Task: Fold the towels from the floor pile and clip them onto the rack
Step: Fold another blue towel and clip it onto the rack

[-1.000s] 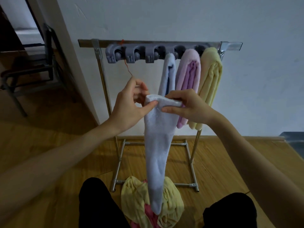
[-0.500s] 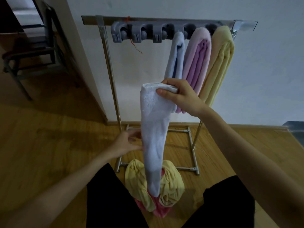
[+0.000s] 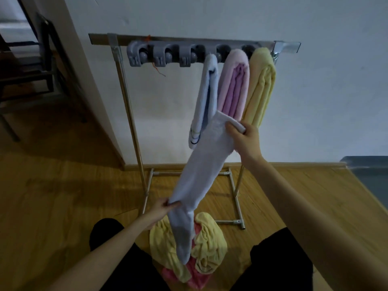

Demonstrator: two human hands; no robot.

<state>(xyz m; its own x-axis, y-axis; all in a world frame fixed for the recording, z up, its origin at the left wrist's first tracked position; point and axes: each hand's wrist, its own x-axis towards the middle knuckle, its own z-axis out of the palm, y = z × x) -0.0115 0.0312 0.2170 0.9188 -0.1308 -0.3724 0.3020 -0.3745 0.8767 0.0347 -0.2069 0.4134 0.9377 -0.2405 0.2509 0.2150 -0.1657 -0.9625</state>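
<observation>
A long pale lavender towel (image 3: 204,164) hangs folded lengthwise in front of me. My right hand (image 3: 244,139) grips its top end near the rack. My left hand (image 3: 165,207) pinches it lower down on its left edge, and the tail dangles over the floor pile (image 3: 206,242) of yellow and pink towels. The metal rack (image 3: 130,106) carries a grey clip strip (image 3: 165,54). Three folded towels hang from the right clips: a white-and-blue one (image 3: 206,95), a pink one (image 3: 234,87) and a yellow one (image 3: 260,85). The left clips are empty.
A white wall stands behind the rack, with a wall corner at the left. A dark chair frame (image 3: 27,66) sits at the far left on the wooden floor. My knees in black trousers (image 3: 117,257) flank the pile. A grey object (image 3: 367,175) lies at the right edge.
My left hand let go of the towel's top, dropped down and now pinches the towel lower on its left side. My right hand keeps the top end, and the towel now slants.
</observation>
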